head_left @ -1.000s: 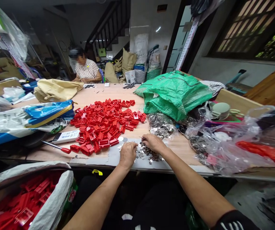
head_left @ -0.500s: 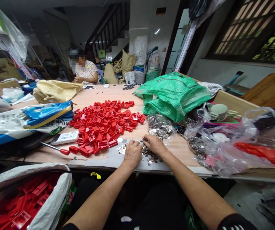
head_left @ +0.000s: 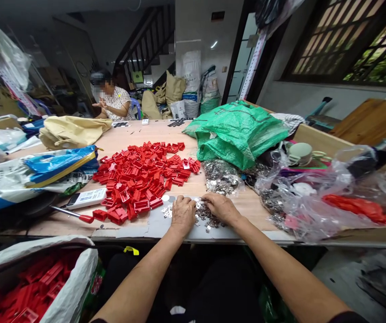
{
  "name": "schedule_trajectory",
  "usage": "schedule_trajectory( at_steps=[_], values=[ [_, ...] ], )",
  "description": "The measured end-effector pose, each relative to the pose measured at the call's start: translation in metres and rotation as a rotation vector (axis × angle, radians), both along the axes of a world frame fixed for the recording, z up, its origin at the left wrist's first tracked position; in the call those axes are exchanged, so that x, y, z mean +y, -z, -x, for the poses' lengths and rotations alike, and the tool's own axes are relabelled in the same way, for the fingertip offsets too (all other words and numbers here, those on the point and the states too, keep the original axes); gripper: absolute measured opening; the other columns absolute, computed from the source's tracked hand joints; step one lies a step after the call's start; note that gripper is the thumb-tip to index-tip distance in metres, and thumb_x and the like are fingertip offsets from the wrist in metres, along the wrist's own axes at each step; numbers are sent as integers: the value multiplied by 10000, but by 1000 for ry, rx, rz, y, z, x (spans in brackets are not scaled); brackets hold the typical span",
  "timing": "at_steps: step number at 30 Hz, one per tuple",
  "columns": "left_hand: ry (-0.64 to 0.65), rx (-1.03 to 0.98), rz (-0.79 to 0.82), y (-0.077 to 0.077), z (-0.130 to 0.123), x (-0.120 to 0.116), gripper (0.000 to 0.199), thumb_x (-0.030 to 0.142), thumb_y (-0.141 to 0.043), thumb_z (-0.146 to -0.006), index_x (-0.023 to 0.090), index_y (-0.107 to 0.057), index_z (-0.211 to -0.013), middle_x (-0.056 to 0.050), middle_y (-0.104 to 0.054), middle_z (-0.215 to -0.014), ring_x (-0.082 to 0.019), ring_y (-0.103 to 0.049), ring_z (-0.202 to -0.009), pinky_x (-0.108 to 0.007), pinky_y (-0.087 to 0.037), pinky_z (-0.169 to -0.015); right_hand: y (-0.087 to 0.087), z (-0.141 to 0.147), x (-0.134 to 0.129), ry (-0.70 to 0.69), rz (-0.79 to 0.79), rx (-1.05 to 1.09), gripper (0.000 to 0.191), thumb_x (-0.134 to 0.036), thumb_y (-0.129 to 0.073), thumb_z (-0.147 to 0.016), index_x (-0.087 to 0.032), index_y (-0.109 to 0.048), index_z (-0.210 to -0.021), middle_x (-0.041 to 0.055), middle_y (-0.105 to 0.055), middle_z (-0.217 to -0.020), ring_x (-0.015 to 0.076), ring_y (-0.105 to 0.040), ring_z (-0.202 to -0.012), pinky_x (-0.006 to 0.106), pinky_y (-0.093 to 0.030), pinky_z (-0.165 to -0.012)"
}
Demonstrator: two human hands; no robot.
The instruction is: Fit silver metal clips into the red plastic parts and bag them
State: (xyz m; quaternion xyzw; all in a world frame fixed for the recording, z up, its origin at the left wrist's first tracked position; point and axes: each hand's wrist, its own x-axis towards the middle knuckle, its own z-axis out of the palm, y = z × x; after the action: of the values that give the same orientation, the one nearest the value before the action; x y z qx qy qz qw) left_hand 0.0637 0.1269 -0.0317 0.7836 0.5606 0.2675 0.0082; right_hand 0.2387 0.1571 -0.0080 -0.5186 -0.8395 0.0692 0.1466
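My left hand (head_left: 183, 212) rests over the grey sheet (head_left: 156, 225) at the table's front edge. Its fingers are bent and close together, and their tips are hidden. To its left lie small flat silvery pieces (head_left: 167, 211). Just right of it, my right hand (head_left: 222, 208) is closed in a pinch at the upper edge of a heap of small dark metal parts (head_left: 210, 220). Whatever sits between those fingertips is too small to make out. Beyond both hands spreads a large pile of red plastic housings (head_left: 142, 175).
A red-handled screwdriver (head_left: 85, 218) and a white box (head_left: 88, 198) lie left. A green woven sack (head_left: 236, 132) and plastic bags (head_left: 300, 197) crowd the right. An open sack (head_left: 73, 282) of red housings stands at lower left. Another person (head_left: 114, 101) sits across the table.
The view has shifted slightly. My right hand has come down over the metal heap, its fingers lower than before. My left hand stays nearly in place. The other person's hands have risen.
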Motion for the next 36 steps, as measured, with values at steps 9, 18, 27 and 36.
schedule_trajectory(
  at_steps=[9,18,27,36],
  values=[
    [67,-45,-14,2,-1,-9,180,172,-556,-841,240,-670,-963,-68,-656,-1033,-267,-477,-1054,-438,-402,-877,-1,-54,-19,107,61,84,182,-211,-524,-873,-220,-661,-993,39,-671,-1007,190,-610,-919,267,-454,-786],
    [156,-33,-20,2,-4,-23,154,192,-602,-817,258,-679,-934,-49,-670,-1010,-281,-480,-1110,-483,-377,-956,6,-44,-41,49,122,122,170,-229,-498,-884,-232,-646,-968,29,-662,-975,180,-598,-889,266,-436,-763],
    [246,-47,-69,4,-21,-29,133,209,-578,-838,273,-678,-899,-28,-674,-1025,-284,-478,-1138,-480,-366,-970,5,-45,-48,77,113,101,140,-209,-534,-862,-237,-631,-959,17,-662,-984,175,-597,-886,255,-421,-742],
    [215,-142,21,4,-20,-26,111,149,-646,-778,244,-671,-830,-20,-684,-1015,-269,-476,-1143,-468,-335,-1004,-1,-55,-48,119,97,101,141,-209,-509,-879,-221,-637,-938,29,-644,-947,172,-592,-855,247,-418,-742]
  ],
)
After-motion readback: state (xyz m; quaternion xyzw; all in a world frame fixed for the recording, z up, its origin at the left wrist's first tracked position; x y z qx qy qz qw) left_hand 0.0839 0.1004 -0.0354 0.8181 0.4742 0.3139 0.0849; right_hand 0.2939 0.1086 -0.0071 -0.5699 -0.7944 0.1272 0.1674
